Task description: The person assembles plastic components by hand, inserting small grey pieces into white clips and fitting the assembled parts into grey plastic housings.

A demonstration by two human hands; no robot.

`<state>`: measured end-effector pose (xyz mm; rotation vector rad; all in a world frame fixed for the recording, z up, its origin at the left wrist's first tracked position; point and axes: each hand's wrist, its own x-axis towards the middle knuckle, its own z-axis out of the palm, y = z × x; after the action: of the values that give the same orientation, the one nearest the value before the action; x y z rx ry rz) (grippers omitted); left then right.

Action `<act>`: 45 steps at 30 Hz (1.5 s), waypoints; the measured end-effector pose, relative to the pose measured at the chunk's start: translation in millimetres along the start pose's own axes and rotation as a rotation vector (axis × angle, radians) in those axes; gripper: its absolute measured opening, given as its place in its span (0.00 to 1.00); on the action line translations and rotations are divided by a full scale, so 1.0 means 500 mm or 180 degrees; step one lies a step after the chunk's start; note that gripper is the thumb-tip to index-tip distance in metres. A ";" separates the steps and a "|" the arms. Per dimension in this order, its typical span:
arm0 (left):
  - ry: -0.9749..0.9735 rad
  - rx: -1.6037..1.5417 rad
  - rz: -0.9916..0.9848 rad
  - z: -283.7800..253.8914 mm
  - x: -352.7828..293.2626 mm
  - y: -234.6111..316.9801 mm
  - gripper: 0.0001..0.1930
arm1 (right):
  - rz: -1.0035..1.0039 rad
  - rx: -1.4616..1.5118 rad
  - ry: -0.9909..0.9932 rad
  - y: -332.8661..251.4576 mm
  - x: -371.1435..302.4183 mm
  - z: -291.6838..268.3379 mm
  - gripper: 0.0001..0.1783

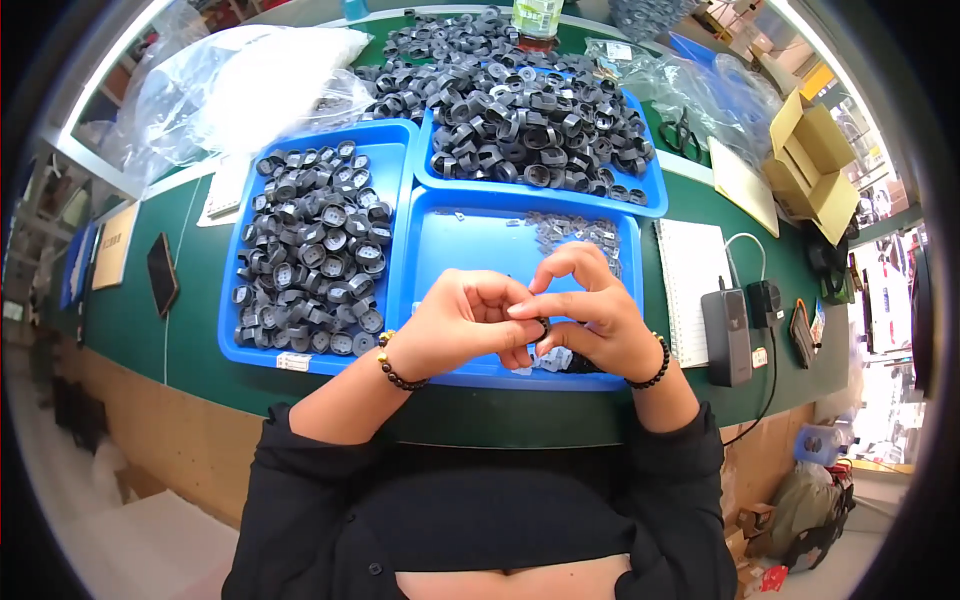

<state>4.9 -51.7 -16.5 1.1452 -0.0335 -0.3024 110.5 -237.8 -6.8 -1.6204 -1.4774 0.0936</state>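
Note:
My left hand (455, 325) and my right hand (595, 318) meet over the near blue tray (455, 245). Pinched between their fingertips is a small dark plastic part (544, 327), mostly covered by the fingers. The right index finger and thumb press at it from one side, the left thumb and curled fingers from the other. Small flat metal pieces (580, 234) lie at the tray's far right, and more small pieces (552, 360) show below my right hand. To the left, another blue tray (232, 310) holds many dark grey round plastic caps (325, 240).
Behind, a third blue tray (655, 195) is heaped with dark grey ring-like parts (540, 125), spilling beyond it. A phone (162, 275) lies left. On the right are a notebook (685, 290), a power bank (727, 335) with cable, scissors (682, 137) and an open carton (812, 165).

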 end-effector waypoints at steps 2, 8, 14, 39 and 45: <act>0.0216 0.0278 0.0229 0.011 -0.009 -0.002 0.07 | 0.0021 0.0034 0.0014 -0.003 -0.001 0.002 0.24; 0.0943 0.0946 0.1031 0.028 -0.004 -0.018 0.07 | 0.0605 0.0880 0.0251 -0.015 -0.007 0.027 0.24; 0.1254 0.4335 0.3402 0.030 0.010 -0.025 0.13 | 0.1386 0.1305 0.0568 -0.019 -0.019 0.032 0.26; 0.1934 0.2924 0.1399 -0.039 -0.005 0.032 0.10 | 0.0535 -0.0881 0.0994 0.000 0.005 0.019 0.25; 0.3574 0.5573 0.1988 -0.064 -0.023 0.076 0.06 | 0.0924 -0.1642 0.0976 0.068 -0.020 -0.036 0.08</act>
<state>7.9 -6.1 5.7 2.7623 0.4066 1.2299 144.1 -251.4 -23.0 -2.1440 -1.0715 -0.3880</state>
